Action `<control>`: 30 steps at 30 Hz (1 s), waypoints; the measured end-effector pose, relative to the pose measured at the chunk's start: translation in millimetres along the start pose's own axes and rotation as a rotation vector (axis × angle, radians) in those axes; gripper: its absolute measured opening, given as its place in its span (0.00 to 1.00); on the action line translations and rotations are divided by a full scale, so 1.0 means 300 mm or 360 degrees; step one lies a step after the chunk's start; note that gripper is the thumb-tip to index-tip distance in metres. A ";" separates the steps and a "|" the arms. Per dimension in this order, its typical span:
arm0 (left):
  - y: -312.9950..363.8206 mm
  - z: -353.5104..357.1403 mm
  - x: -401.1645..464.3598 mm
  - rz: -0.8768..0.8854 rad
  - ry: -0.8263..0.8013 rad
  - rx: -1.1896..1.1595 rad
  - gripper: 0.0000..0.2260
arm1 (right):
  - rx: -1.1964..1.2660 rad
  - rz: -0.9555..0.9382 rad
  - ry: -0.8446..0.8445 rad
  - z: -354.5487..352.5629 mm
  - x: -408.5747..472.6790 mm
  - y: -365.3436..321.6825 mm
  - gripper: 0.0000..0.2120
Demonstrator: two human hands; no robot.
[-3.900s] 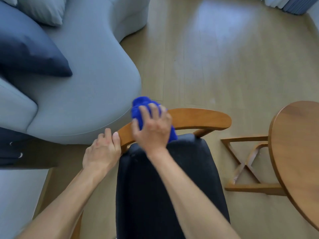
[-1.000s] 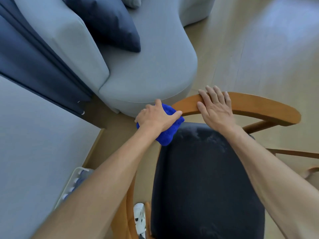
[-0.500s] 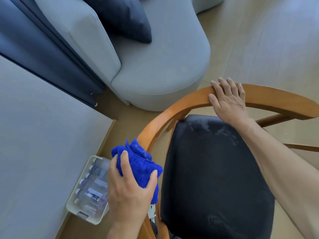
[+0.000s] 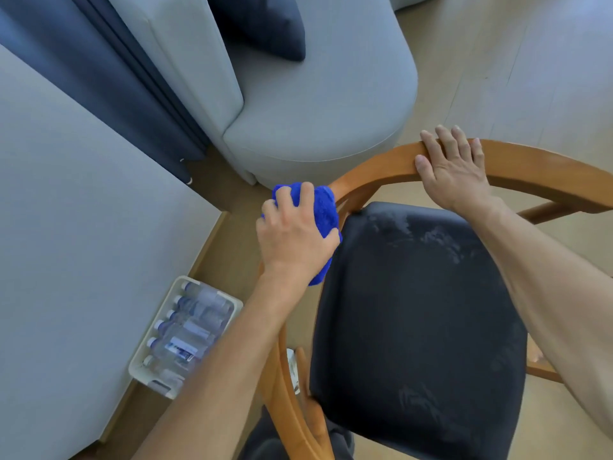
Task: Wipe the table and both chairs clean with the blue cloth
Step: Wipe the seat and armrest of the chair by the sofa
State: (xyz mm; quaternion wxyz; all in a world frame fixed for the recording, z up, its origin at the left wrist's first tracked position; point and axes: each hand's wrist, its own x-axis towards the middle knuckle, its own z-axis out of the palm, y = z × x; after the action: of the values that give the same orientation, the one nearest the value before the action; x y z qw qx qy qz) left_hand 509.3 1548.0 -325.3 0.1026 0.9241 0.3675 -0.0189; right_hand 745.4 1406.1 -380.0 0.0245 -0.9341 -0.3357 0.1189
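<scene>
1. Landmark: chair (image 4: 414,320), wooden frame w/ dark seat.
2. Blue cloth (image 4: 323,214) is bunched in left hand (image 4: 292,239), fingers curled round it, pressed on the curved rail at seat's left-rear corner.
3. Change vs. 0.5 s ago: cloth was lower down the left arm; it has been moved back up the rail.
4. Right hand (image 4: 456,174) is laid flat on the back rail, fingers straight, nothing held; unchanged.
5. Judged: rail wiped w/ back-and-forth strokes; smears on seat (image 4: 414,237) suggest seat is left. Table not in view.
6. Tray of bottles (image 4: 185,336) on floor left of chair.
</scene>
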 end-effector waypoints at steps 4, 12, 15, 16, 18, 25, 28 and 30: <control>-0.104 0.012 -0.329 -0.0182 0.0355 -0.0335 0.34 | 0.0045 0.0247 -0.0013 -0.002 -0.007 -0.060 0.27; -0.129 0.047 -0.469 -0.0273 0.0331 -0.0362 0.37 | 0.0862 0.0028 0.0071 0.171 -0.559 -0.505 0.28; -0.142 0.035 -0.459 -0.0260 0.0237 -0.0367 0.36 | 0.1103 0.0138 -0.0185 0.246 -0.832 -0.587 0.32; -0.144 0.027 -0.456 -0.0264 0.0211 -0.0379 0.36 | 0.1127 0.0122 -0.0260 0.266 -0.911 -0.611 0.32; -0.150 0.010 -0.440 -0.0233 0.0184 -0.0387 0.36 | 0.1220 0.0182 -0.0376 0.291 -1.035 -0.663 0.33; -0.202 -0.022 -0.367 0.0045 0.0068 -0.0299 0.36 | 0.0891 0.0150 -0.0363 0.287 -1.166 -0.739 0.34; -0.228 -0.007 -0.416 0.0247 0.0131 -0.0232 0.33 | 0.0717 0.0117 -0.0198 0.290 -1.181 -0.739 0.26; -0.248 0.006 -0.449 0.0377 0.0166 -0.0159 0.31 | 0.0561 0.0116 -0.0086 0.298 -1.218 -0.720 0.25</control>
State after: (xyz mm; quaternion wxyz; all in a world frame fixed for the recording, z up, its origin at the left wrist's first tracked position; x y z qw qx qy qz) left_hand 360.2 1509.4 -325.3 0.1309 0.9545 0.2611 0.0598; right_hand 317.2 1338.8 -364.7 0.1744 -0.9234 -0.2760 0.2019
